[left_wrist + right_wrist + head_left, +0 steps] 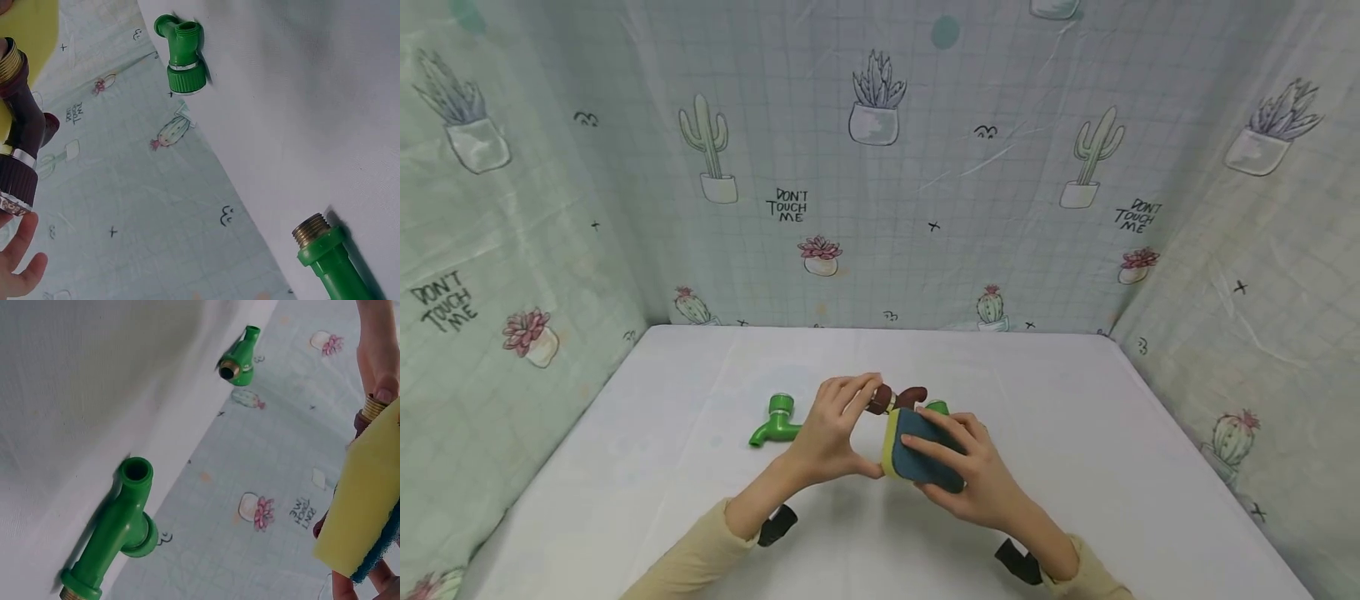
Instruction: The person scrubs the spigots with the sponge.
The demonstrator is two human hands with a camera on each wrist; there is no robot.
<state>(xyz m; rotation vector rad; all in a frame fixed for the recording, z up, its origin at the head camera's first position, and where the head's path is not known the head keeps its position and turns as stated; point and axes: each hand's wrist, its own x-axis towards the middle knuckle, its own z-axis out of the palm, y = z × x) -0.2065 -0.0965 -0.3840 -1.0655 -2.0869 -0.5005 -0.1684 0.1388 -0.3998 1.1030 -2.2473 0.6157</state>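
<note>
I have the brown tap (26, 125) held over the middle of the worktop (1037, 392), the grip of the left hand (835, 432) pinching its ends, the right hand (981, 477) holding a blue-and-yellow sponge (362, 497) close beside it, one green tap (778, 427) lying left, another green tap (937, 407) half hidden beyond the sponge.

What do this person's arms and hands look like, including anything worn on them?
The left hand and right hand are bare. The left sleeve and right sleeve are plain pale yellow-beige, ending short of the wrists. A small black piece shows near the left wrist and another near the right; how they attach isn't visible.
</note>
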